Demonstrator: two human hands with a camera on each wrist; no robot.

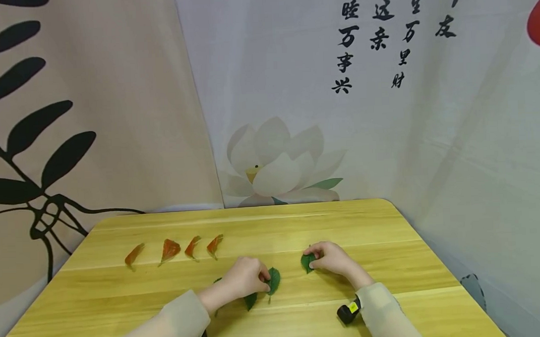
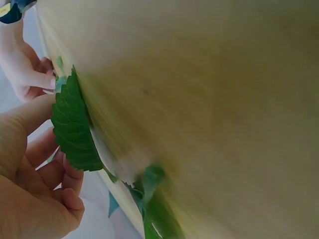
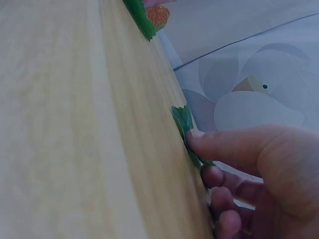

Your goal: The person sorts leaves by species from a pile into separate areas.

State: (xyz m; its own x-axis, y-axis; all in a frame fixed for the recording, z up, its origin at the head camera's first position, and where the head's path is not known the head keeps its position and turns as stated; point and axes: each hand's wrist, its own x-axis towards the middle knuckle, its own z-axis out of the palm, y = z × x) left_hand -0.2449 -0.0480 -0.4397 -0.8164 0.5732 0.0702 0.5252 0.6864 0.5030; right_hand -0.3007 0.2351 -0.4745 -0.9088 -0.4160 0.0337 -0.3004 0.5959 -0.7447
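Observation:
Over the middle of the table my left hand (image 1: 244, 278) pinches a toothed green leaf (image 1: 274, 281) between thumb and fingers; its stem points toward me. The same leaf (image 2: 75, 127) shows large in the left wrist view. Beneath that hand lies another green leaf (image 1: 251, 300), and a further one peeks out behind the wrist, mostly hidden. To the right, my right hand (image 1: 332, 258) grips a smaller green leaf (image 1: 307, 261) by its right side, low over the table. In the right wrist view the thumb lies against this leaf (image 3: 183, 119).
Several dried orange-red leaves (image 1: 170, 249) lie in a row at the back left of the wooden table (image 1: 365, 224). A printed cloth (image 1: 276, 89) hangs behind the table's far edge. A black wrist camera (image 1: 347, 312) sits at the right cuff.

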